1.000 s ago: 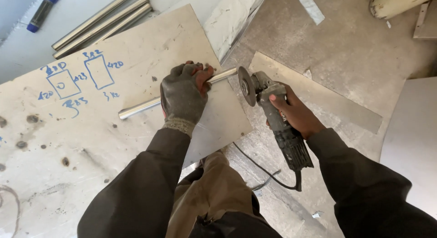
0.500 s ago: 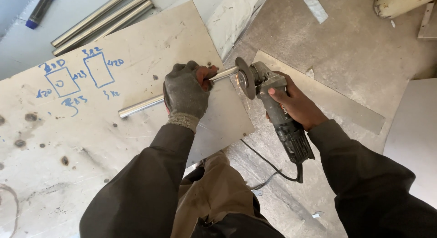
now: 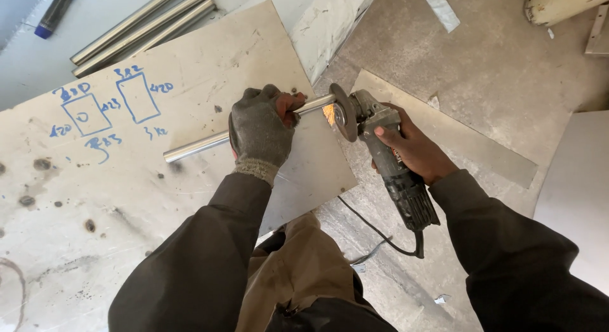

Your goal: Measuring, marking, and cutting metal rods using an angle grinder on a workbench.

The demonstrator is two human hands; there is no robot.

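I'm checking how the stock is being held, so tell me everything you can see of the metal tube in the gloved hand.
The metal tube is a thin, round, shiny silver length, straight and apparently steel. It lies nearly flat across the pale board, rising slightly toward the right. The gloved left hand wraps its middle. Its right end overhangs the board's edge and meets the disc of the angle grinder in the bare right hand, with orange sparks there.

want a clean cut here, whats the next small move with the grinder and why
Probably ease the grinder disc straight on through the steel tube. Sparks show at the tube's end, so the cut is under way, the gloved left hand pins the tube to the board, and the right hand holds the grinder body.
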